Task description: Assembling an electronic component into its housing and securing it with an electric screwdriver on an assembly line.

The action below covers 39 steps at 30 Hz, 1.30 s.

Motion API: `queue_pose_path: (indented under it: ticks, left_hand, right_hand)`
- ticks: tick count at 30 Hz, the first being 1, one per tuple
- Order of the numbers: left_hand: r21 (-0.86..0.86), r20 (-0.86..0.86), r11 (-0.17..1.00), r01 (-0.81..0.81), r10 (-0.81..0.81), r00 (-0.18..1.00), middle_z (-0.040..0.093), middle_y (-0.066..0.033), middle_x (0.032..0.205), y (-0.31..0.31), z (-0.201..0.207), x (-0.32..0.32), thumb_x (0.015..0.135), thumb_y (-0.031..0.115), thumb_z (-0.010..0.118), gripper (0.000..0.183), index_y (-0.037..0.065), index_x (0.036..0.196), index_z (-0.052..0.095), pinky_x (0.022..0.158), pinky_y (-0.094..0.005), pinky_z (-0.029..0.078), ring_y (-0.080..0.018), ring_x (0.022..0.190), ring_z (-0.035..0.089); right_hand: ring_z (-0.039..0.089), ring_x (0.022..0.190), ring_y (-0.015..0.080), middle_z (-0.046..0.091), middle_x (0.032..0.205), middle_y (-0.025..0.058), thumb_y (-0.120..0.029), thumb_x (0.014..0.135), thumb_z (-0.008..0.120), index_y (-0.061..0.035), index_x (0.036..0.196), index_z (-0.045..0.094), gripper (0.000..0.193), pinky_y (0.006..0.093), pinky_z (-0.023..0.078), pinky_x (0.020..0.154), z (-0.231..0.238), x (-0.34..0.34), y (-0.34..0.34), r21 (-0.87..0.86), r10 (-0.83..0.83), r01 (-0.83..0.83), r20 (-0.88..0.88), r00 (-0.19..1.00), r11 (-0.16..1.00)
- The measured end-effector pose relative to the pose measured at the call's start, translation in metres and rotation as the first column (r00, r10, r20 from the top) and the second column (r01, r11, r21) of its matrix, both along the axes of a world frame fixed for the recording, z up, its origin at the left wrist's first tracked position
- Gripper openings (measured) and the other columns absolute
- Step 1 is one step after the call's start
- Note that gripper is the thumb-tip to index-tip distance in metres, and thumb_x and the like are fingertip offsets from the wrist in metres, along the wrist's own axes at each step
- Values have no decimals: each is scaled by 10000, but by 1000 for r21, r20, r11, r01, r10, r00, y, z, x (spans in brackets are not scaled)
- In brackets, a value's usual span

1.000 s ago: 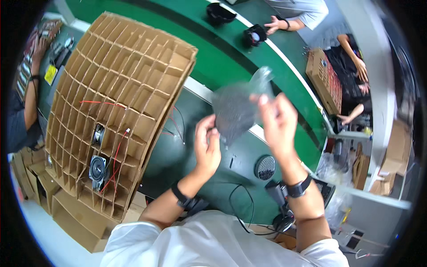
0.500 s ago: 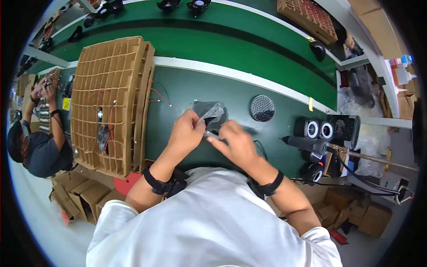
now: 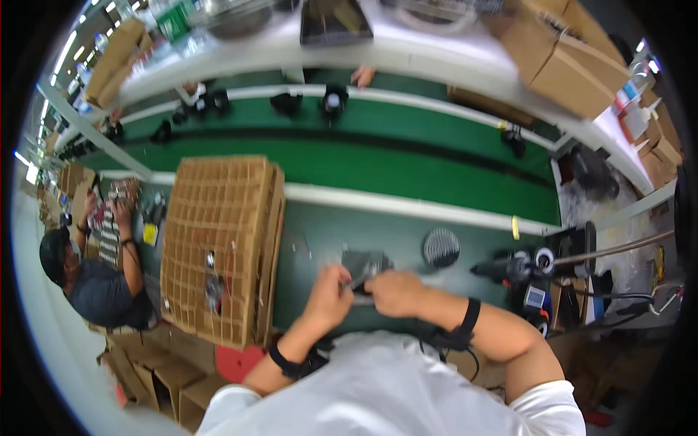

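Observation:
My left hand (image 3: 329,296) is pinched closed near the front edge of the dark green table, with a small greyish piece showing at its fingertips. Close beside it, my right hand (image 3: 396,293) is curled closed, its fingertips turned toward the left ones. Motion blur and the fingers hide what each one grips. Just beyond both hands lies a flat dark mesh-like piece (image 3: 366,261). A round perforated grille (image 3: 441,248) rests on the table farther right.
A stacked cardboard divider tray (image 3: 214,247) stands at left. To the right are a dark handheld tool (image 3: 494,269) and speaker units (image 3: 543,259). A green conveyor belt (image 3: 407,167) runs behind, below a white shelf (image 3: 429,62). A co-worker (image 3: 102,280) works at far left.
My view has tilted up, so the table sits lower and the shelf shows. The clear plastic film that stood up from my left hand no longer shows there. My hands stay close together.

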<state>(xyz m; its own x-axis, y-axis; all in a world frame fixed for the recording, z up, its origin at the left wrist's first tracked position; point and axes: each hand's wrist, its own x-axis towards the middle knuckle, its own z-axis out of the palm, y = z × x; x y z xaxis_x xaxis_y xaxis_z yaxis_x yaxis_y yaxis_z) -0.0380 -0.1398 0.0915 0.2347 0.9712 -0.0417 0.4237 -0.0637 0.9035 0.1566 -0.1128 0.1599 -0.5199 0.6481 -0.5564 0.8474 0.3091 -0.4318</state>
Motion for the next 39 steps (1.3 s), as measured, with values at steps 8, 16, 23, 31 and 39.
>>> queue_pose_path:
  ticks: [8,16,23,31,39]
  left_hand:
    - [32,-30,999,33,-32,999,521,-227,1100,0,19,14,822,-78,570,285,27,1083,518,874,-474,479,-437,1033,553]
    - [72,-25,997,30,-28,999,495,-279,1177,1,0,17,796,-96,524,431,-26,1214,446,986,-490,456,-466,1134,517]
    - [94,-11,995,26,-25,1000,479,-264,1190,-1,0,28,810,-72,520,437,-14,1236,439,968,-469,458,-444,1118,521]
    - [-18,66,996,-83,84,994,513,-229,1178,-6,-11,31,792,-71,536,455,-18,1235,450,889,-425,496,-360,1089,567]
    - [90,69,995,-37,31,997,550,-236,1118,-6,-11,39,761,-91,536,432,-30,1184,472,928,-464,508,-385,1063,598]
  right_hand:
    - [691,1128,317,715,1197,153,-128,884,617,-66,1160,725,303,414,588,838,13,-50,1,13,140,-162,432,891,987]
    - [649,1085,407,681,1112,257,-93,866,553,-32,1133,669,297,470,513,929,-60,-10,11,-192,-326,294,-169,930,936]
    - [671,1099,381,695,1145,245,-242,890,622,-14,1144,690,348,457,532,942,-45,-28,20,118,8,-29,178,984,993]
    - [710,975,372,713,1067,221,-247,865,618,-57,1068,712,293,462,564,844,-85,-21,4,238,-70,87,-77,995,967]
    - [651,1112,369,622,1256,222,-243,870,611,-108,1238,623,392,497,521,926,-98,-14,-2,243,-21,10,41,999,970]
